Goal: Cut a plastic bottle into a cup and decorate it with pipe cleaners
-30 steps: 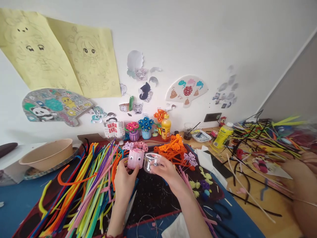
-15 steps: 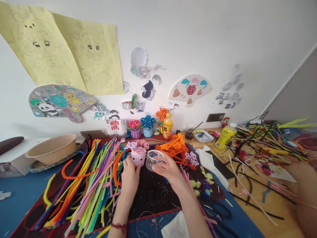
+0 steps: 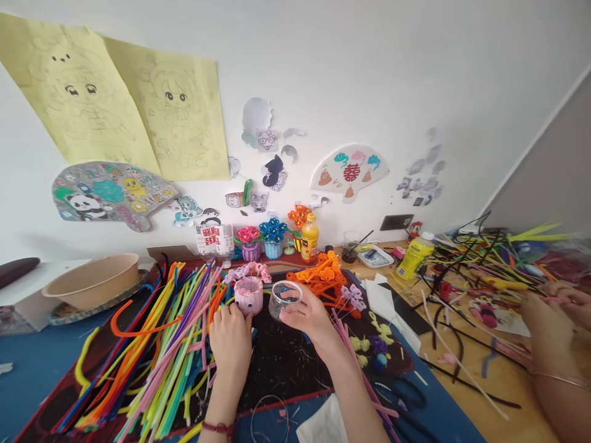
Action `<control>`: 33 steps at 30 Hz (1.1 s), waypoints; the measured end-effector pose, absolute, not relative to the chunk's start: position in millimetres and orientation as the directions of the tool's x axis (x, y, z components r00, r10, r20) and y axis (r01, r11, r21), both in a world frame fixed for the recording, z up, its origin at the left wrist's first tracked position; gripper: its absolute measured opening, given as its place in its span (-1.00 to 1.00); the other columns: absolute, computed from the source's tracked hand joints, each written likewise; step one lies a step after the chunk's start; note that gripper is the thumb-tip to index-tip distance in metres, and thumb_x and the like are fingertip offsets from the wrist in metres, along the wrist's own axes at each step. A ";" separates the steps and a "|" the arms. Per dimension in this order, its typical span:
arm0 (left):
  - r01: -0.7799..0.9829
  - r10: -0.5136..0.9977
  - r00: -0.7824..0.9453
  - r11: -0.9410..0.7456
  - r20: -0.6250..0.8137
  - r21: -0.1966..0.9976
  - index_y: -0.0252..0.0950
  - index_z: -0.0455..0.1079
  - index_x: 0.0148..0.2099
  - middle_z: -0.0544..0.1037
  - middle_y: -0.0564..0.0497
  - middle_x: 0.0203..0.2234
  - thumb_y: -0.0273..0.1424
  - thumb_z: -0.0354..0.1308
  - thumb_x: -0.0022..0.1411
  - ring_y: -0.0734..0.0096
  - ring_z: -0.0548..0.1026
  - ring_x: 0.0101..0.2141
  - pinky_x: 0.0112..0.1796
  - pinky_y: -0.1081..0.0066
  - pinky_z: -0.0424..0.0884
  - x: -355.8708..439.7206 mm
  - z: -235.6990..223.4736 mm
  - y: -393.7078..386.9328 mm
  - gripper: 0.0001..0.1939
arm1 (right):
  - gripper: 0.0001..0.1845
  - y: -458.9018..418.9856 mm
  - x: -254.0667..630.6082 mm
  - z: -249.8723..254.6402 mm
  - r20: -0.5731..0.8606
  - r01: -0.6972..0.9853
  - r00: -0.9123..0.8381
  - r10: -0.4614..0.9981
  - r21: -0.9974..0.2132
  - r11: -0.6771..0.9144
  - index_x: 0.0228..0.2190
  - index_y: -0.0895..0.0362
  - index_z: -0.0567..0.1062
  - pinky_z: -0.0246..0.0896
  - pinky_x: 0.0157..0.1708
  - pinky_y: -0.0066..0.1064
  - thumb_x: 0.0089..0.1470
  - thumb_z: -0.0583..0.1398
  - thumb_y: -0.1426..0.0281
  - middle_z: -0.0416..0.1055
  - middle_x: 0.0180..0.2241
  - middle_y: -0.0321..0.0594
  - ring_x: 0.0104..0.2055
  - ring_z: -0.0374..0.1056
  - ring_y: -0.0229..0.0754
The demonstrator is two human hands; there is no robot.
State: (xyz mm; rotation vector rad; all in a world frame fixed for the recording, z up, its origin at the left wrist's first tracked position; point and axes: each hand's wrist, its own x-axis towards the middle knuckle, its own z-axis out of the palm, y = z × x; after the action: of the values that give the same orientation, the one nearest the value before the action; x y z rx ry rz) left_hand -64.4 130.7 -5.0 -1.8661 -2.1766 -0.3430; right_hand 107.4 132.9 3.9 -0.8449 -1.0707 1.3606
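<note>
My left hand is closed round a small pink pipe-cleaner cup with googly eyes, which stands upright on the black mat. Just to its right, my right hand grips a clear plastic cup, mouth up. The two cups stand close side by side, a small gap between them. A red cord is round my left wrist.
A heap of coloured pipe cleaners lies left of the mat; orange pipe-cleaner flowers lie behind the cups. A tan bowl sits far left. Another person's hands work among pipe cleaners at the right. Bottles and small flower pots line the wall.
Both hands have lowered the cups from above the mat down onto it. The pink cup has turned upright with its eyes now low; the other person's hands moved into view at the right.
</note>
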 end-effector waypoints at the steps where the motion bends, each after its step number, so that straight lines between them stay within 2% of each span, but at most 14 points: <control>1: 0.989 0.931 -0.144 0.150 0.337 0.006 -0.46 0.45 -0.18 0.54 -0.30 -0.29 -0.36 0.00 0.33 -0.09 0.47 -0.18 -0.20 0.19 0.33 -65.1 -5.2 130.7 -0.72 | -0.33 133.0 108.0 3.6 0.101 -0.332 -0.088 0.991 -0.941 0.066 -0.07 -0.01 0.52 0.36 -0.19 -0.27 -0.31 0.49 0.32 0.45 -0.13 -0.21 -0.32 0.40 -0.20; 6: 0.991 0.941 -0.128 0.135 0.312 -0.001 -0.42 0.49 -0.23 0.55 -0.25 -0.34 -0.36 0.01 0.33 -0.02 0.51 -0.20 -0.21 0.24 0.35 -66.6 -7.9 132.9 -0.72 | -0.29 132.7 109.4 3.4 0.101 -0.331 -0.099 0.990 -0.942 0.063 -0.05 -0.02 0.51 0.37 -0.21 -0.27 -0.32 0.50 0.29 0.47 -0.13 -0.20 -0.32 0.40 -0.19; 9: 0.990 0.944 -0.141 0.141 0.300 0.022 -0.41 0.50 -0.26 0.56 -0.24 -0.37 -0.37 0.03 0.33 -0.01 0.56 -0.26 -0.31 0.26 0.37 -66.1 -8.8 132.0 -0.74 | -0.31 132.2 109.2 4.0 0.105 -0.332 -0.118 0.987 -0.941 0.060 -0.06 -0.03 0.53 0.36 -0.20 -0.27 -0.33 0.51 0.27 0.48 -0.14 -0.22 -0.31 0.40 -0.19; 12: 0.983 0.940 -0.181 0.169 0.289 0.067 -0.42 0.50 -0.27 0.58 -0.25 -0.39 -0.43 -0.01 0.34 0.00 0.59 -0.39 -0.50 0.32 0.26 -66.2 -7.2 127.8 -0.73 | -0.34 131.5 109.0 5.0 0.105 -0.330 -0.141 0.985 -0.942 0.053 -0.08 -0.02 0.54 0.35 -0.14 -0.25 -0.30 0.51 0.24 0.49 -0.14 -0.21 -0.25 0.42 -0.14; 15: 0.975 0.929 -0.213 0.183 0.304 0.125 -0.41 0.50 -0.30 0.60 -0.28 -0.41 -0.49 -0.08 0.35 -0.05 0.60 -0.44 -0.55 0.35 0.13 -66.8 -2.9 122.9 -0.68 | -0.37 130.5 108.8 6.3 0.107 -0.329 -0.159 0.981 -0.943 0.050 -0.08 0.00 0.55 0.35 -0.10 -0.23 -0.27 0.49 0.20 0.51 -0.13 -0.19 -0.16 0.43 -0.08; 19: 0.957 0.912 -0.222 0.137 0.345 0.256 -0.35 0.51 -0.29 0.62 -0.23 -0.47 -0.42 -0.09 0.36 -0.02 0.60 -0.44 -0.52 0.36 0.10 -64.7 2.5 119.2 -0.66 | -0.49 128.5 108.4 7.9 0.105 -0.326 -0.189 0.976 -0.945 0.038 -0.18 0.04 0.59 0.36 -0.14 -0.26 -0.23 0.48 0.18 0.51 -0.19 -0.19 -0.15 0.43 -0.07; 24: 0.870 0.894 -0.228 0.008 0.387 0.493 -0.28 0.51 -0.24 0.57 -0.04 -0.59 -0.26 -0.13 0.38 0.25 0.54 -0.52 -0.48 0.42 0.19 -60.3 3.1 117.8 -0.60 | -0.53 124.8 106.3 10.6 0.113 -0.332 -0.229 0.967 -0.943 0.032 -0.21 0.05 0.60 0.33 -0.20 -0.33 -0.21 0.47 0.18 0.51 -0.26 -0.25 -0.24 0.42 -0.14; 27: 0.781 0.888 -0.241 -0.063 0.393 0.621 -0.28 0.51 -0.22 0.50 0.05 -0.65 -0.17 -0.16 0.36 0.34 0.49 -0.57 -0.48 0.45 0.25 -60.7 5.9 116.5 -0.55 | -0.62 123.0 104.0 13.0 0.129 -0.336 -0.252 0.959 -0.941 0.038 -0.32 0.11 0.61 0.30 -0.27 -0.40 -0.19 0.46 0.18 0.50 -0.32 -0.27 -0.31 0.40 -0.20; 30: 0.695 0.893 -0.227 -0.132 0.390 0.707 -0.30 0.49 -0.25 0.45 0.08 -0.67 -0.13 -0.15 0.33 0.37 0.46 -0.59 -0.48 0.46 0.29 -62.9 15.9 114.7 -0.54 | -0.63 122.5 102.5 16.4 0.152 -0.349 -0.258 0.954 -0.936 0.055 -0.41 0.14 0.60 0.28 -0.32 -0.45 -0.18 0.45 0.14 0.49 -0.36 -0.26 -0.34 0.38 -0.22; 33: 0.629 0.906 -0.179 -0.195 0.384 0.753 -0.31 0.49 -0.28 0.42 0.10 -0.69 -0.12 -0.10 0.29 0.37 0.45 -0.59 -0.48 0.46 0.30 -65.5 31.6 110.6 -0.55 | -0.57 121.7 103.2 21.8 0.172 -0.361 -0.236 0.957 -0.929 0.078 -0.34 0.14 0.61 0.31 -0.33 -0.44 -0.19 0.44 0.09 0.51 -0.33 -0.24 -0.31 0.40 -0.19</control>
State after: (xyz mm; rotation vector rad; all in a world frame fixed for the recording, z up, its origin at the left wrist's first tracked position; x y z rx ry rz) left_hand -65.5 110.6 31.6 -2.1702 -2.1480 -1.5954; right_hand 103.2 121.7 21.8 -0.7122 -1.1800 1.4481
